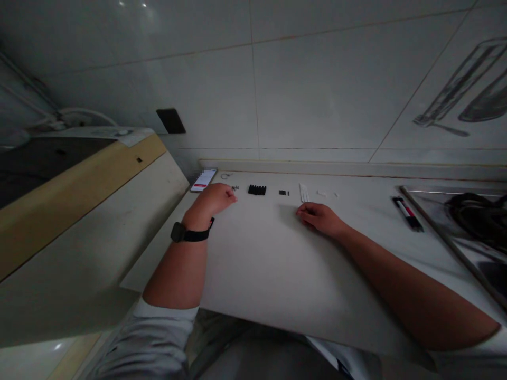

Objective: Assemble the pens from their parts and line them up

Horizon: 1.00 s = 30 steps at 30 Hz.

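Observation:
My left hand (218, 197) rests at the far left of the white counter, its fingers drawn together. Small dark metal pieces (235, 188), too small to name, lie right at its fingertips. Whether anything is pinched there is hidden. My right hand (320, 217) is curled just in front of several thin white sticks (303, 192), thumb and fingers closed; what they hold, if anything, does not show. Between the hands sit a row of black ribbed pieces (257, 190) and some tiny black parts (284, 192). Small white bits (321, 193) lie right of the sticks.
A phone (204, 180) with its screen lit lies behind my left hand, beside a thin ring (226, 176). Marker pens (407, 214) lie at the right, next to a metal-edged sink or hob (435, 232). A tiled wall (317, 105) closes off the back.

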### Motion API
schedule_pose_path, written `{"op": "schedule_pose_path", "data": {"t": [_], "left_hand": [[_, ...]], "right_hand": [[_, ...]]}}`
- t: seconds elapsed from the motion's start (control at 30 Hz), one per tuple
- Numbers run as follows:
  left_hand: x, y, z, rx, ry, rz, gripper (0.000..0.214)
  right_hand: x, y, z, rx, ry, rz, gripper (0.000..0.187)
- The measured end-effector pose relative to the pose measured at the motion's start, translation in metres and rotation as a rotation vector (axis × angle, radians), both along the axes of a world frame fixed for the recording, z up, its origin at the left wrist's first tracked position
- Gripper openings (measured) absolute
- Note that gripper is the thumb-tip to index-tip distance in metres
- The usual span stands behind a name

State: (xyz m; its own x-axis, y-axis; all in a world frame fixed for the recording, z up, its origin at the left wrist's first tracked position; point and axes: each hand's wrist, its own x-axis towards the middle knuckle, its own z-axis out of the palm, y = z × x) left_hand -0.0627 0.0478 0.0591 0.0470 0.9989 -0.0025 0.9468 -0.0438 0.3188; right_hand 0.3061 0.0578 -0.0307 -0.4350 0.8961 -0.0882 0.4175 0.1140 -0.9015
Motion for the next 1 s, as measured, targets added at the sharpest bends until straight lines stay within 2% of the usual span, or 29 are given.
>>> {"op": "schedule_pose_path", "data": {"t": [0.07,0.17,0.37,0.6,0.7,0.8,0.9,1.0], "left_hand": [[-0.029,-0.002,0.003,-0.196,0.154,0.107,0.017],[-0.057,-0.004,-0.001,-0.464,0.134,0.115,0.022],[-0.069,0.002,-0.013,-0.549,0.176,0.128,0.027],[-0.071,0.003,-0.016,-0.604,0.207,0.129,0.027],[-0.066,0.001,-0.016,-0.593,0.187,0.106,0.025],[-0.052,0.001,-0.015,-0.573,0.169,0.025,0.021],[-0.024,0.001,-0.018,-0.501,0.157,-0.104,0.019],[0.012,-0.001,-0.027,-0.376,0.052,-0.203,0.011]], "right_hand": [[-0.001,0.0,0.0,0.011,-0.007,0.002,0.042],[-0.003,0.0,0.0,0.015,-0.004,0.007,0.039],[-0.001,0.002,0.001,-0.003,0.007,0.008,0.039],[0.0,0.0,0.005,-0.032,0.007,0.015,0.042],[-0.001,0.0,0.006,-0.039,0.015,0.016,0.042],[-0.001,0.0,0.005,-0.051,0.013,0.022,0.044],[-0.001,0.001,0.004,-0.057,0.019,0.02,0.043],[0.0,0.002,0.003,-0.056,0.025,0.025,0.042]]}}
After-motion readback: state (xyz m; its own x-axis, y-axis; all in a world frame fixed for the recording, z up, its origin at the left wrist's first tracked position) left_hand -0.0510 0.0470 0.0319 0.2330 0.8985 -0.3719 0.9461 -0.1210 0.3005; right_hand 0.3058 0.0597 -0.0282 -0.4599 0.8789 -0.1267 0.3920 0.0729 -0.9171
